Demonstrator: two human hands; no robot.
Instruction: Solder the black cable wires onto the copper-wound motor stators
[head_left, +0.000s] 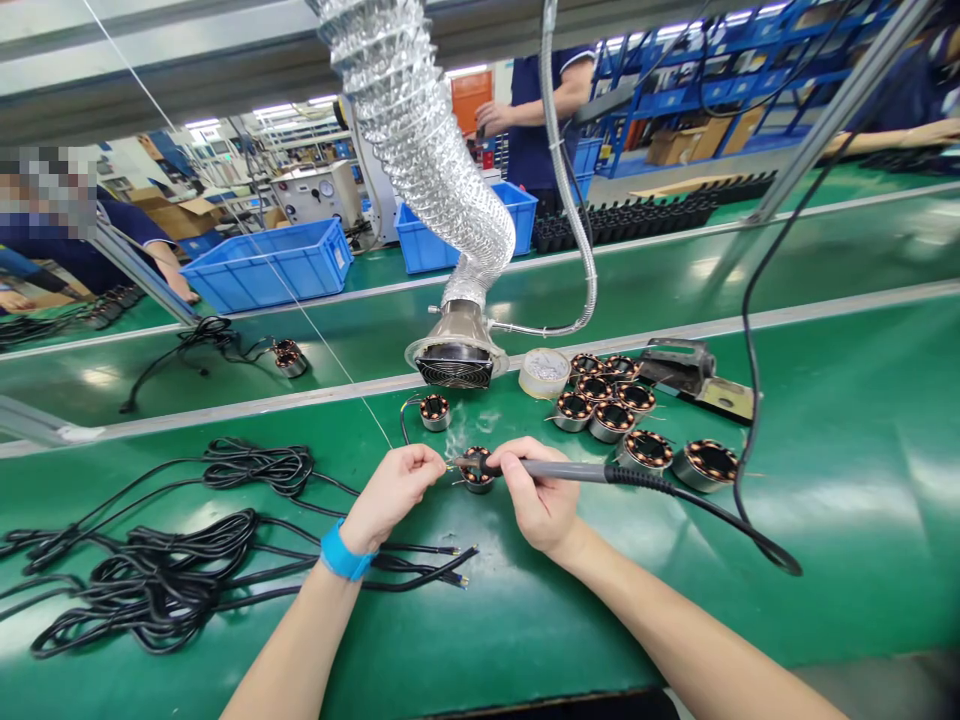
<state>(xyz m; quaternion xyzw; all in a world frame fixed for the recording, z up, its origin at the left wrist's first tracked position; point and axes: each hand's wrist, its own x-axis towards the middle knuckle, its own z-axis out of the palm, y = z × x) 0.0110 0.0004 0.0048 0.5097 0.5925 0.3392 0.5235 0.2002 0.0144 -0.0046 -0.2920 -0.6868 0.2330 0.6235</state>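
My right hand (541, 497) is closed around a grey and black soldering iron (566, 470), whose tip lies over a small ring-shaped copper-wound stator (477, 482). Pinched together just left of that stator are the fingers of my left hand (396, 492); a thin wire end shows at the fingertips, and a blue band (345, 551) circles the wrist. Faint smoke rises by the tip. A thin solder-like line (341, 367) runs down from the upper left towards my left hand. Another stator (434, 412) with wires stands behind.
Bundles of black cable (172, 570) cover the left side. Several stators (611, 418), a white round tin (544, 373) and a metal stand (697, 375) are at the right. A fume hood (457, 345) hangs above. Blue bins (270, 268) and people are beyond the rail.
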